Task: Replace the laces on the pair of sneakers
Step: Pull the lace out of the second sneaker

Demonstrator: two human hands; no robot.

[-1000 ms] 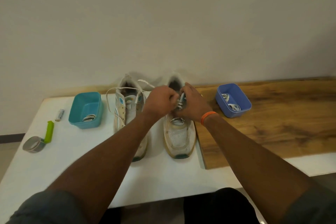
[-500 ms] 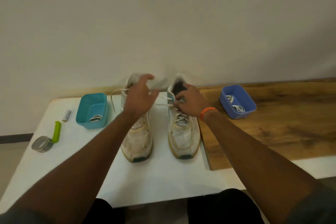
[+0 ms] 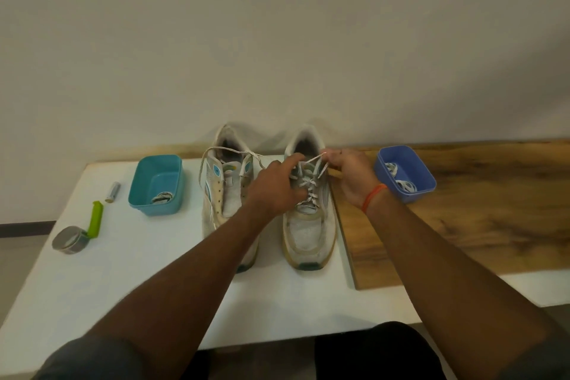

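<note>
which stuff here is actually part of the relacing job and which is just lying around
In use: right sneaker, its lace, left sneaker, left hand, right hand, blue tub of laces, teal tub.
Lying about: tape roll, green tool, small tube.

One camera, worn on the person's head, looked forward and down from above the near edge of a white table (image 3: 92, 302). Both forearms ran up from the bottom corners of the picture toward the middle, where the left hand (image 3: 274, 191) and right hand (image 3: 350, 177) met over a pair of sneakers (image 3: 308, 225). The view was wide and close enough to take in the table's full depth; a plain wall (image 3: 277, 40) filled the upper half. The person's lap showed at the bottom edge.
</note>
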